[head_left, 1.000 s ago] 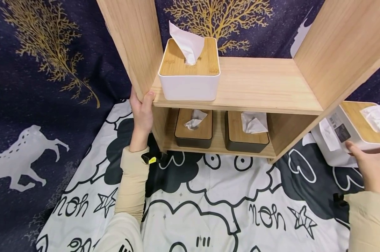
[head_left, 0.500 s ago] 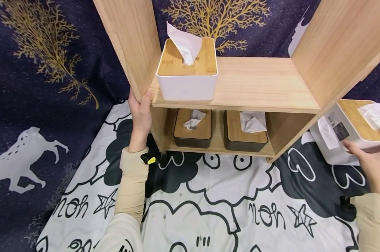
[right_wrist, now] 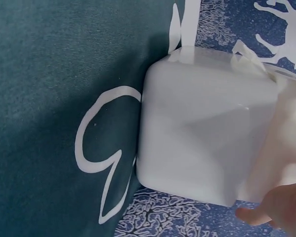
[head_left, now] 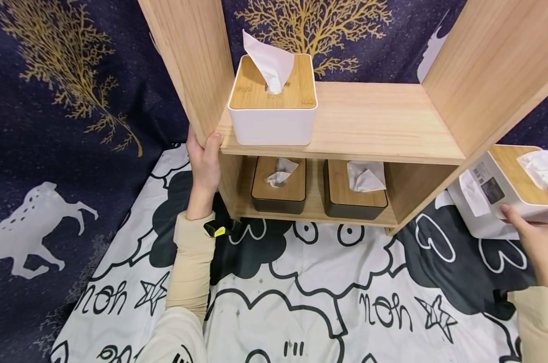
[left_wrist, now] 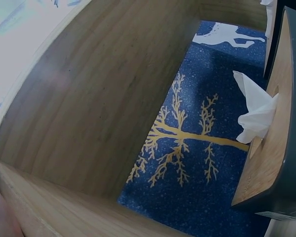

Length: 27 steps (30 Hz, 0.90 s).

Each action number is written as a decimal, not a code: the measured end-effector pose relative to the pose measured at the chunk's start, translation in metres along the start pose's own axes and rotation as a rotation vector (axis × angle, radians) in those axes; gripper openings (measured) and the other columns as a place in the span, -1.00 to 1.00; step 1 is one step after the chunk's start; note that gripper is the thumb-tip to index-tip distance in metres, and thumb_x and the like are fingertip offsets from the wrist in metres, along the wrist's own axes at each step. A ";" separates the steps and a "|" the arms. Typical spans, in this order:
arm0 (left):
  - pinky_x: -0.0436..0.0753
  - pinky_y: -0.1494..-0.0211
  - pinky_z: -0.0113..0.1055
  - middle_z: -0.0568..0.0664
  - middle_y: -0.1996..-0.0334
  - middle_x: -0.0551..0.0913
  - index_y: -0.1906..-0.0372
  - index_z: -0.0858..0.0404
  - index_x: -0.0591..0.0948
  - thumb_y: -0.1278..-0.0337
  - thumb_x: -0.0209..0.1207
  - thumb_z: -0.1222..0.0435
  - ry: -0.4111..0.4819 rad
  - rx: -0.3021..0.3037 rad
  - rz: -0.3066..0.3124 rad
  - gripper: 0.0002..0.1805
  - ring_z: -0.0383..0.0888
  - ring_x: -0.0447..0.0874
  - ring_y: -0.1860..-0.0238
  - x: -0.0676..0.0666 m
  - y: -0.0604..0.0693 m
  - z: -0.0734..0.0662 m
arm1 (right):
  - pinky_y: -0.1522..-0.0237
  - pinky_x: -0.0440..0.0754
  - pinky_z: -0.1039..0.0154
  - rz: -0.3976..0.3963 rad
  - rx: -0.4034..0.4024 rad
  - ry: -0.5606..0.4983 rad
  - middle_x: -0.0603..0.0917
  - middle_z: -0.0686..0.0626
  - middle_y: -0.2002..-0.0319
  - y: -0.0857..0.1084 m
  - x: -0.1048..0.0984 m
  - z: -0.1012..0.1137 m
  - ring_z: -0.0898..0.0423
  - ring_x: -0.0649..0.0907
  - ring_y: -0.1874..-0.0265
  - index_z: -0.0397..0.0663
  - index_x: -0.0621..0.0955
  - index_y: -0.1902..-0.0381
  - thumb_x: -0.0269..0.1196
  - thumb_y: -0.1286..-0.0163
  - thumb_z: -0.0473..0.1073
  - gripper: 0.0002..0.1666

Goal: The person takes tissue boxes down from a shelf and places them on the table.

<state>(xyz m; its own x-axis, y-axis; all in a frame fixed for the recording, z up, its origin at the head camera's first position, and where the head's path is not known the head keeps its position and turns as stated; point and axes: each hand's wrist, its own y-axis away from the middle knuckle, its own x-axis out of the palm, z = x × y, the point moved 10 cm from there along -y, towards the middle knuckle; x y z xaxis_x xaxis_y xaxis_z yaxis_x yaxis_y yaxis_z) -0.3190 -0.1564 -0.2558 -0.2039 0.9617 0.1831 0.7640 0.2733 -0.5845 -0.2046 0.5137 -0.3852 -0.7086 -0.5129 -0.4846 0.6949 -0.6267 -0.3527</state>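
Observation:
In the head view my left hand [head_left: 204, 169] grips the left side panel of a wooden shelf unit [head_left: 391, 118], its thumb at the upper shelf's front corner. At far right, my right hand [head_left: 543, 242] holds a white tissue box [head_left: 480, 201] with a wooden lid, outside the unit. Part of that hand is cut off by the frame edge. The right wrist view shows the box's white wall [right_wrist: 207, 128] near the patterned cloth; whether it touches is unclear. Another white tissue box [head_left: 274, 126], tissue sticking up, stands at the upper shelf's left end.
On the lower shelf sit two dark tissue boxes with wooden lids, a left one [head_left: 278, 199] and a right one [head_left: 357, 206]. A white cloth [head_left: 310, 287] with black drawings lies under the unit. Dark blue fabric [head_left: 74, 151] with gold branches hangs behind.
My right wrist and sleeve have shifted slightly right and down, while the white tissue box in that hand has barely moved. The left hand keeps its place on the shelf unit.

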 end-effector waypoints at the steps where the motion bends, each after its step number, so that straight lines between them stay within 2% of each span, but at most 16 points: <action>1: 0.35 -0.24 -0.34 0.11 0.01 0.50 -0.28 0.45 0.36 0.01 -0.02 0.40 0.001 0.001 -0.001 -0.38 -0.18 0.45 -0.03 0.000 0.000 0.000 | -0.31 0.19 0.46 -0.005 -0.002 -0.005 0.22 0.25 -0.27 0.001 -0.001 0.001 0.30 0.29 -0.28 0.32 0.24 -0.36 0.31 -0.14 -0.18 -0.15; 6: 0.35 -0.25 -0.34 0.09 0.02 0.51 -0.26 0.45 0.37 0.02 -0.02 0.41 0.014 -0.002 -0.009 -0.39 -0.19 0.46 -0.02 -0.001 -0.001 0.000 | -0.29 0.17 0.48 -0.033 -0.039 -0.004 0.25 0.36 -0.15 0.003 -0.005 0.009 0.39 0.30 -0.22 0.26 0.30 -0.34 0.24 -0.23 -0.14 -0.28; 9: 0.35 -0.25 -0.34 0.10 0.01 0.51 -0.28 0.46 0.35 0.02 -0.02 0.41 0.011 -0.001 -0.013 -0.37 -0.19 0.46 -0.02 -0.002 -0.001 0.000 | -0.32 0.10 0.42 -0.046 -0.086 -0.020 0.27 0.45 -0.04 0.002 -0.007 0.019 0.49 0.30 -0.15 0.19 0.36 -0.30 0.23 -0.24 -0.12 -0.35; 12: 0.36 -0.24 -0.34 0.11 0.01 0.51 -0.28 0.46 0.35 0.03 -0.02 0.40 0.005 0.000 -0.014 -0.36 -0.19 0.46 -0.02 -0.003 -0.001 -0.001 | -0.38 0.07 0.35 -0.042 -0.115 -0.012 0.25 0.52 0.03 0.003 -0.008 0.027 0.50 0.28 -0.16 0.16 0.38 -0.28 0.20 -0.25 -0.11 -0.39; 17: 0.37 -0.22 -0.33 0.09 0.05 0.52 -0.26 0.47 0.36 0.03 -0.02 0.40 -0.001 -0.002 -0.023 -0.38 -0.19 0.47 0.01 -0.004 -0.001 0.000 | -0.38 0.06 0.33 -0.029 -0.140 -0.019 0.23 0.56 0.10 0.006 -0.008 0.038 0.50 0.26 -0.16 0.30 0.40 -0.17 0.18 -0.25 -0.13 -0.48; 18: 0.37 -0.22 -0.34 0.09 0.05 0.52 -0.26 0.47 0.36 0.03 -0.02 0.40 -0.002 -0.002 -0.023 -0.38 -0.19 0.47 0.01 -0.004 0.000 0.000 | -0.37 0.06 0.33 -0.029 -0.142 -0.017 0.22 0.56 0.11 0.007 -0.008 0.040 0.51 0.26 -0.15 0.27 0.41 -0.17 0.18 -0.25 -0.13 -0.49; 21: 0.36 -0.24 -0.33 0.09 0.02 0.51 -0.28 0.46 0.35 0.03 -0.03 0.40 -0.003 0.004 -0.016 -0.37 -0.18 0.46 -0.02 -0.003 -0.001 -0.002 | -0.38 0.07 0.31 -0.048 -0.120 -0.008 0.23 0.51 0.05 0.010 -0.010 0.043 0.51 0.25 -0.15 0.18 0.41 -0.21 0.18 -0.29 -0.09 -0.49; 24: 0.35 -0.26 -0.32 0.09 -0.01 0.50 -0.29 0.45 0.35 0.03 -0.04 0.41 0.006 0.013 -0.004 -0.36 -0.17 0.45 -0.05 -0.001 -0.001 -0.003 | -0.41 0.08 0.27 -0.079 -0.063 0.014 0.24 0.40 -0.06 0.012 -0.013 0.044 0.43 0.27 -0.21 0.00 0.39 -0.29 0.15 -0.32 -0.05 -0.42; 27: 0.35 -0.26 -0.32 0.10 -0.02 0.50 -0.29 0.45 0.35 0.03 -0.04 0.42 0.016 0.013 0.003 -0.36 -0.17 0.45 -0.06 0.000 -0.001 -0.004 | -0.42 0.08 0.27 -0.105 -0.006 0.050 0.35 0.17 -0.20 0.014 -0.016 0.047 0.28 0.30 -0.30 0.15 0.41 -0.23 0.09 -0.34 -0.06 -0.52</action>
<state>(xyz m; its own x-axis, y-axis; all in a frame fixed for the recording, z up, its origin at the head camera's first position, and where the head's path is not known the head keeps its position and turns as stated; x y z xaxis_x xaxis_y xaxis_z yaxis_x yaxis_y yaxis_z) -0.3172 -0.1568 -0.2527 -0.1915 0.9621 0.1942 0.7564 0.2707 -0.5954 -0.1896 0.4855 -0.3448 -0.7703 -0.4147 -0.4845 0.6183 -0.6717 -0.4081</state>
